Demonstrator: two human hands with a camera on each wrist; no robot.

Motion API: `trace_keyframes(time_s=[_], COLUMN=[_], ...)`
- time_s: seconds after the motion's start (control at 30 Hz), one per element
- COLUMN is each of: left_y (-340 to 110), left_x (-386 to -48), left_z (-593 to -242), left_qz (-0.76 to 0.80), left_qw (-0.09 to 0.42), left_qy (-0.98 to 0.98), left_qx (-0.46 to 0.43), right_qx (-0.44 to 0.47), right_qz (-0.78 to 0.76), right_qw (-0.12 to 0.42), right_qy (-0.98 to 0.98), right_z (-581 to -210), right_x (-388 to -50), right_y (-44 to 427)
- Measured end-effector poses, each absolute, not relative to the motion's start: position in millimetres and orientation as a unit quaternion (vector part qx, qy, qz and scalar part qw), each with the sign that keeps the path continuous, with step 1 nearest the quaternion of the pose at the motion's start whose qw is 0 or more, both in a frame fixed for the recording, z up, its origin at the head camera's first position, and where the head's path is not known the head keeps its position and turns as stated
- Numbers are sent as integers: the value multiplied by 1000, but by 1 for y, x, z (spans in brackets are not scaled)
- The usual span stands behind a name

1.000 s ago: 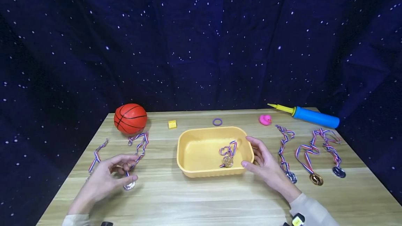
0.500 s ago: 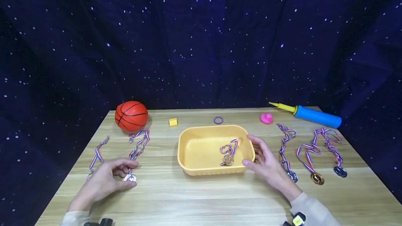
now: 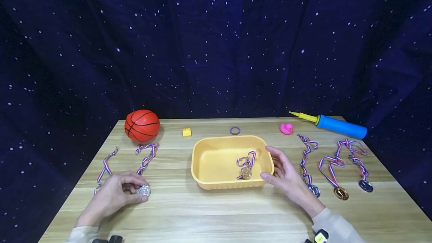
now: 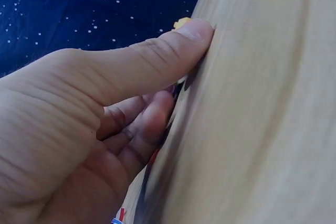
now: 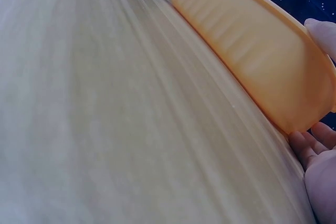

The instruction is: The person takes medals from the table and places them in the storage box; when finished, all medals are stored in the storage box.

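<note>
Pinching a silver medal (image 3: 144, 190) with the left fingers (image 3: 132, 178), ribbon (image 3: 144, 165) just past them. Right fingers (image 3: 276, 154) are clamped on a yellow tub (image 3: 226, 186).

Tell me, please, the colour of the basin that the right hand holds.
The basin is yellow-orange, seen best in the head view.

Silver medal (image 3: 145, 190) with striped ribbon (image 3: 147, 159) in left hand (image 3: 115, 193), upright yellow basin (image 3: 214, 164) in right hand's (image 3: 288, 182) grip.
</note>
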State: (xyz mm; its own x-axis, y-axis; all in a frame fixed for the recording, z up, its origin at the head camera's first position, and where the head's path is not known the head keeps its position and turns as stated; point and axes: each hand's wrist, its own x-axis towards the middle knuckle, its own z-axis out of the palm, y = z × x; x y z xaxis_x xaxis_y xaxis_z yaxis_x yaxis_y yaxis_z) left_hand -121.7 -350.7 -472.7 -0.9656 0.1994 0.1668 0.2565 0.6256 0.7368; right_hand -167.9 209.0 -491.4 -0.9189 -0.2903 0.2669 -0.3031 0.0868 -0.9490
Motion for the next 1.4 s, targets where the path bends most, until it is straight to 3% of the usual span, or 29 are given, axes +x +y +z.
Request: trace_keyframes(time_s=[0.13, 0.3, 0.93, 1.3, 1.4], left_y=[-348, -343, -321, -312, -308], left_x=[-122, -122, -127, -124, -125], left_z=[-475, -476, -470, -457, -449], left_qz=[-397, -417, -416, -523, -515], left_qw=[58, 45, 53, 41, 58], left_qy=[-905, -895, -906, -850, -853], left_qx=[-145, -149, -63, -50, -56], right_qx=[203, 201, 204, 190, 188], right_qz=[646, 644, 640, 639, 641], right_qw=[4, 5, 8, 8, 9], right_qy=[-736, -738, -741, -745, -744], right_z=[-491, -490, -489, -490, -492], right_x=[-169, -169, -171, -169, -169], right_y=[209, 208, 210, 210, 208])
